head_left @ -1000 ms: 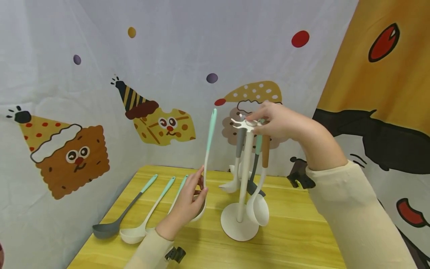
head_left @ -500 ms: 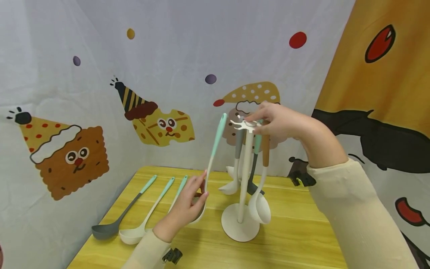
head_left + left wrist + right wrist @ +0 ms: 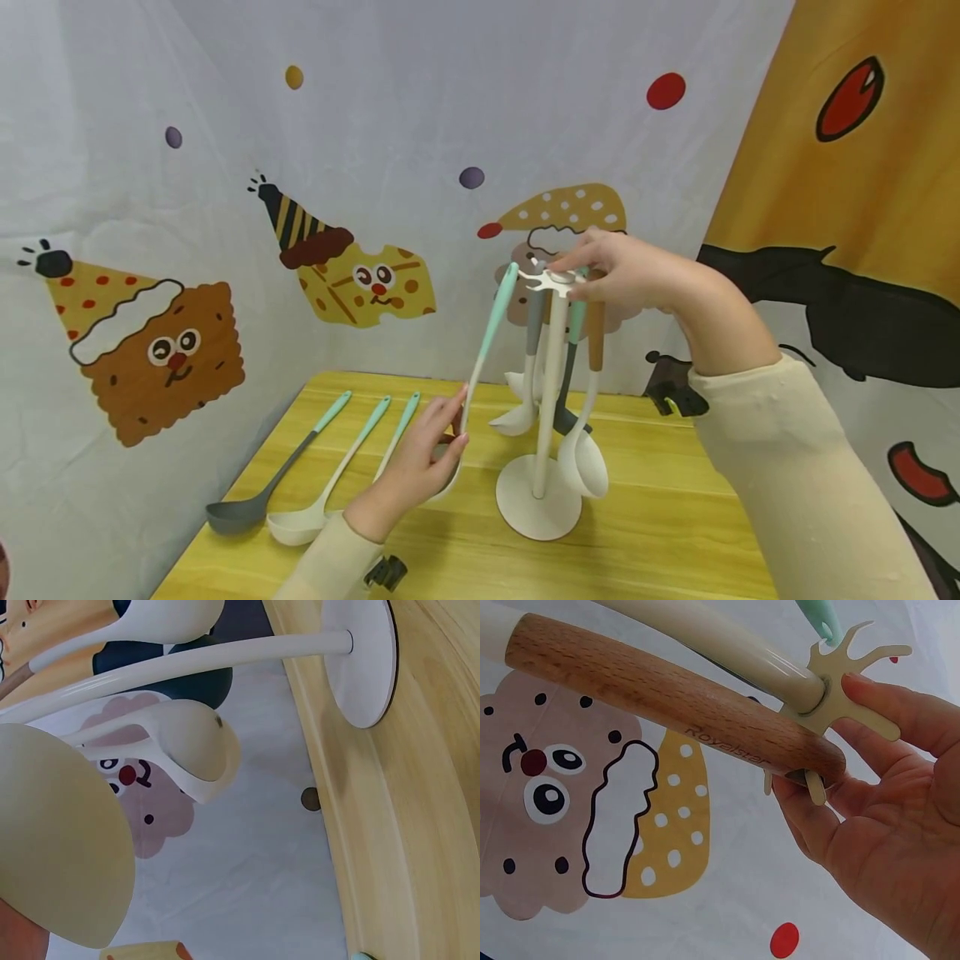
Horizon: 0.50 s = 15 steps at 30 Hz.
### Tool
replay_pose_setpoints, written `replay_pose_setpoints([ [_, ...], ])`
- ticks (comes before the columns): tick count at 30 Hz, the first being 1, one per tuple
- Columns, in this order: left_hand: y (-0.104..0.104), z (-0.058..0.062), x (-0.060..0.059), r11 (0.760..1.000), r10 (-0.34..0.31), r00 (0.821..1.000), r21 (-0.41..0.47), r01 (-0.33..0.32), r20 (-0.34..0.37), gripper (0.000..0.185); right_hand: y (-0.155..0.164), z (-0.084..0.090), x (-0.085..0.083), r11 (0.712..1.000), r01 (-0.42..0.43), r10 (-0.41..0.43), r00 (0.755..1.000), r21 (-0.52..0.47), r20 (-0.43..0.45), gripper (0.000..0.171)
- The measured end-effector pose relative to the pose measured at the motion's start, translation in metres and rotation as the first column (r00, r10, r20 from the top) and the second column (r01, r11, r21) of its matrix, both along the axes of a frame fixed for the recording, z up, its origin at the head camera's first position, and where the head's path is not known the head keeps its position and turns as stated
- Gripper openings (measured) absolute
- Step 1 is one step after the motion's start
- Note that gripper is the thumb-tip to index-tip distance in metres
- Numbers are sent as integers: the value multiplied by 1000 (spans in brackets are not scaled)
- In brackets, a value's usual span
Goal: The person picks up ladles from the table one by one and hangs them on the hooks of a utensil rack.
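With fingers and thumb of the left hand point(image 3: 414, 461) bent in a pinch, gripping the pale shaft of a mint-handled ladle point(image 3: 493, 321) near the bowl. Held tilted, leaning toward one o'clock, at eleven o'clock from the round base point(image 3: 516, 508) of a white stand point(image 3: 548, 400). Ending in a holed tip just beside a hook on the top plate point(image 3: 540, 282); cannot tell touching from apart there.

With thumb and fingers of the right hand point(image 3: 630, 268) also bent, pinching the top plate from three o'clock.

Hung on the stand, heads down: a wooden-handled ladle point(image 3: 596, 337), bowl at two o'clock from the base; a dark utensil point(image 3: 577, 321) with a mint handle, head at one o'clock; a grey-handled white utensil point(image 3: 534, 333), head at eleven o'clock.

Lying on the wooden table point(image 3: 630, 517), at eight to nine o'clock from the left hand: a grey ladle point(image 3: 238, 515) and a white ladle point(image 3: 295, 526). Beside these, partly hidden by the left hand, a third mint-handled utensil point(image 3: 406, 417).
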<state>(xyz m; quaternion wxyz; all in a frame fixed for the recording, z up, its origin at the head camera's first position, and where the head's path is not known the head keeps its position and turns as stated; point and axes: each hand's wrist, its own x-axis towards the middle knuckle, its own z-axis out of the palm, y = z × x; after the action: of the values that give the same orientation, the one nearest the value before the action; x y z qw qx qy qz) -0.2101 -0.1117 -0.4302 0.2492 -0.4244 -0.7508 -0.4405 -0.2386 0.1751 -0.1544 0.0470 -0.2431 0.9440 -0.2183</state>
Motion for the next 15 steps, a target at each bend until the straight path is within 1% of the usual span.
replay_pose_setpoints([
  [7, 3, 1, 2, 1000, 9, 1000, -14, -8, 20, 72, 0, -1, 0, 1000, 9, -9, 1000, 10, -12, 42],
  [15, 5, 3, 1, 1000, 4, 999, -31, -2, 46, 72, -1, -1, 0, 1000, 11, -11, 1000, 0, -10, 42],
])
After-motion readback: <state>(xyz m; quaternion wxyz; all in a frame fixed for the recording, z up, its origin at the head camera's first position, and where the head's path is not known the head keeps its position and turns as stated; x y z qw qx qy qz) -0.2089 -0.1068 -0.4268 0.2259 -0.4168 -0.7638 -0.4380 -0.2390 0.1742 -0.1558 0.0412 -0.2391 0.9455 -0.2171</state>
